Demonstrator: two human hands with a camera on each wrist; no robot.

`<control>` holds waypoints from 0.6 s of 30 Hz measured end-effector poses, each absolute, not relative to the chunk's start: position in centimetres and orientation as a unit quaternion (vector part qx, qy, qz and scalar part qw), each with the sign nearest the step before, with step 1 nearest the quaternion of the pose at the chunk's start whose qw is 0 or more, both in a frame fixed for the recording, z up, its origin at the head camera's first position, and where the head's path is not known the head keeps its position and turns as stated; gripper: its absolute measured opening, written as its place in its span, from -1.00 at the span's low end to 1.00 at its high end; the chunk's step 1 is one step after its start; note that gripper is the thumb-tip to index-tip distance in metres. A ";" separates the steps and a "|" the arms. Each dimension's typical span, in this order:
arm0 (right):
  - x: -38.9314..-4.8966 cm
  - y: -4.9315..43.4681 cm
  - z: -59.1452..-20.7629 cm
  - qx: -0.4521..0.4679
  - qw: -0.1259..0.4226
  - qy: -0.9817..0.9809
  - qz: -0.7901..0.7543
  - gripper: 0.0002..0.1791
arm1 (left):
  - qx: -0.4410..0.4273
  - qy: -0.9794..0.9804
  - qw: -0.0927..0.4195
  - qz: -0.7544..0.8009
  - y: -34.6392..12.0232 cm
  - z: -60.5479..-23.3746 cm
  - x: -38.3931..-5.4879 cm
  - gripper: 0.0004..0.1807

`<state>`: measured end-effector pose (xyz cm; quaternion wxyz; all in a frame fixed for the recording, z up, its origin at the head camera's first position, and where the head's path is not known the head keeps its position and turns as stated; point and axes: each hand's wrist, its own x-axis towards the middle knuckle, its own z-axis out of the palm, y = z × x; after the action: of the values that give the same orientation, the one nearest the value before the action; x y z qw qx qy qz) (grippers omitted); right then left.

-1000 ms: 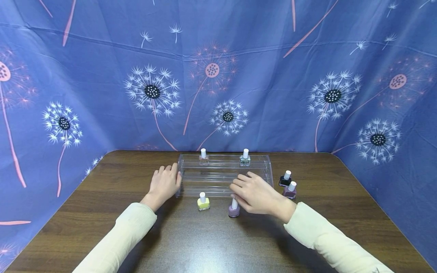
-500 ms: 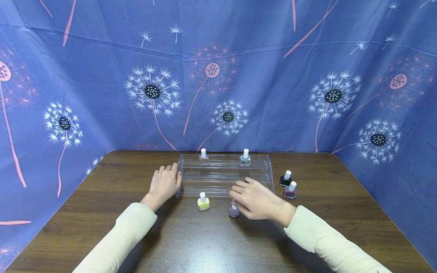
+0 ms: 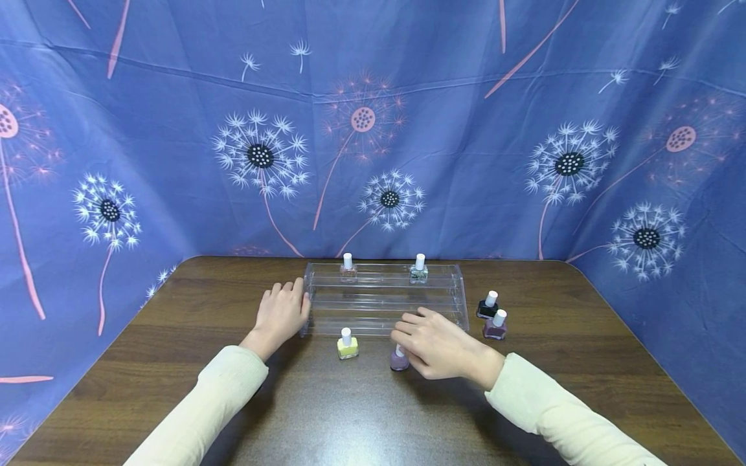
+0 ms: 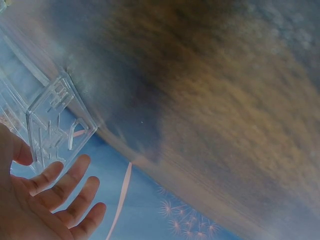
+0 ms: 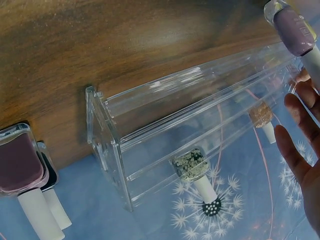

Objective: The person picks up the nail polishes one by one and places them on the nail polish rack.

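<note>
In the head view my left hand (image 3: 282,312) rests against the left end of a clear tiered rack (image 3: 381,302); its fingers are loosely spread beside the end panel (image 4: 60,120) in the left wrist view. My right hand (image 3: 438,344) is at the white cap of a purple nail polish bottle (image 3: 399,361), which stands on the table before the rack. The fingers appear to pinch that cap, though the thumb's contact is partly hidden. A yellow nail polish bottle (image 3: 348,348) stands to its left.
On the rack's top tier stand a glittery pinkish bottle (image 3: 348,272) and a green-flecked bottle (image 3: 418,272). Right of the rack are a black bottle (image 3: 487,307) and a mauve bottle (image 3: 495,327). A blue dandelion-print cloth (image 3: 373,162) hangs behind the wooden table (image 3: 326,414).
My right hand has moved down and slightly nearer, its fingers now lower over the purple nail polish bottle's cap. My left hand and the rack have stayed still.
</note>
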<state>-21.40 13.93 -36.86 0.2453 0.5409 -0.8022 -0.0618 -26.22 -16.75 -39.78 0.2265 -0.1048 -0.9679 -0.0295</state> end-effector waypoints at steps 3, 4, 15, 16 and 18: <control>-21.5 13.9 -36.9 0.542 0.245 -0.802 -0.058 -0.82 | -0.106 -0.968 0.227 -0.028 -16.8 -39.8 -26.2 -0.62; -21.5 13.9 -37.0 0.542 0.245 -0.802 -0.055 -0.82 | -0.106 -0.968 0.227 -0.028 -16.8 -39.8 -26.2 -0.62; -21.4 13.9 -36.8 0.541 0.233 -0.807 -0.040 -0.87 | -0.106 -0.967 0.230 -0.026 -16.8 -39.8 -26.3 -0.65; -21.4 13.8 -36.8 0.540 0.232 -0.808 -0.039 -0.87 | -0.106 -0.967 0.230 -0.026 -16.8 -39.8 -26.3 -0.65; -21.4 13.8 -36.8 0.540 0.231 -0.809 -0.035 -0.89 | -0.106 -0.967 0.230 -0.026 -16.8 -39.8 -26.2 -0.65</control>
<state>-21.38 13.85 -36.80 0.2305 0.5403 -0.8085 -0.0352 -26.24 -16.79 -39.80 0.2301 -0.1065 -0.9670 -0.0260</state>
